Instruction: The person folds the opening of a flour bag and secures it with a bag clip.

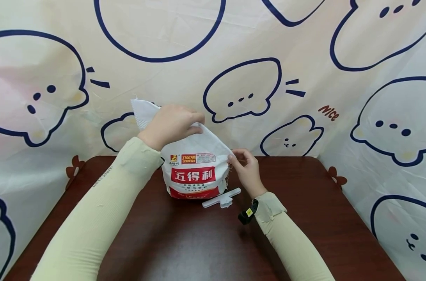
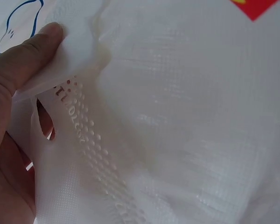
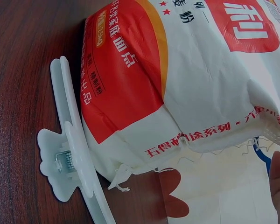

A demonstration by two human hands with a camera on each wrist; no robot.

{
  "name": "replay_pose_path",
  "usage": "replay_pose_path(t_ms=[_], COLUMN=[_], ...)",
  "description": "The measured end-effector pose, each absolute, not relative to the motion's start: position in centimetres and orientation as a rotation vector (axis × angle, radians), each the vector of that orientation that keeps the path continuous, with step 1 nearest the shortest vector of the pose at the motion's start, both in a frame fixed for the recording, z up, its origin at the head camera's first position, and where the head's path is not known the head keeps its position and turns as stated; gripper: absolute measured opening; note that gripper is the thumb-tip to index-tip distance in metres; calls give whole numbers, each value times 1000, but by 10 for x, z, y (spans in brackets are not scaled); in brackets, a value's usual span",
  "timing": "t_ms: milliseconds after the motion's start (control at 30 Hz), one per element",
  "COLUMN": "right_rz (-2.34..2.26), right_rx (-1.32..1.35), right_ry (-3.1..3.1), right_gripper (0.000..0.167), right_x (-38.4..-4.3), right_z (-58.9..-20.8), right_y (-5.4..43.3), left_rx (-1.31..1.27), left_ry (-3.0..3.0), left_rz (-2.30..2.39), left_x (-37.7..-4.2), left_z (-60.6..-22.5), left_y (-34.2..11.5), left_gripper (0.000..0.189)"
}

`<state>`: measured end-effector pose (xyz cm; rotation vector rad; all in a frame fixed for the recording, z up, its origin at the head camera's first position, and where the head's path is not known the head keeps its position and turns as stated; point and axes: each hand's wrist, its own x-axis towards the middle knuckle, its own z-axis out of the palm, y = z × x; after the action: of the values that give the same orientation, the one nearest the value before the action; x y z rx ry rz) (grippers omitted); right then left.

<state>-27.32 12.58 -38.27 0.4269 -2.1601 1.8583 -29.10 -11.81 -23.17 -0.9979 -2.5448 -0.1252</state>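
A white flour bag [image 1: 193, 162] with red printing stands upright on the table. My left hand [image 1: 173, 124] grips its top edge; in the left wrist view the thumb [image 2: 35, 58] presses the white plastic [image 2: 177, 116] while the other fingers are largely hidden behind it. Lower down the sloping top, at the right corner, my right hand [image 1: 248, 169] pinches the bag's edge between thumb and fingers. Just in front of the bag's right side lies a white spring sealing clip [image 1: 221, 198], its coil spring [image 3: 65, 162] showing in the right wrist view.
The dark brown table [image 1: 185, 242] reaches back to a cream curtain [image 1: 241, 136] with blue cartoon outlines, which also hangs along both sides. A black band [image 1: 247, 214] with a yellow mark sits on the right wrist.
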Motion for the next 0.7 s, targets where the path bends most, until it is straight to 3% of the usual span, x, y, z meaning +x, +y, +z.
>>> replay_pose_path(t_ms=[700], right_rz=[1822], right_rx=[388], right_ry=[-2161], right_gripper=[25], right_x=[-279], right_z=[-394], right_y=[129], left_rx=[-1022], left_ry=[-2488], left_rz=[-87], left_x=[-290], left_z=[-235], left_y=[-118], left_gripper=[20])
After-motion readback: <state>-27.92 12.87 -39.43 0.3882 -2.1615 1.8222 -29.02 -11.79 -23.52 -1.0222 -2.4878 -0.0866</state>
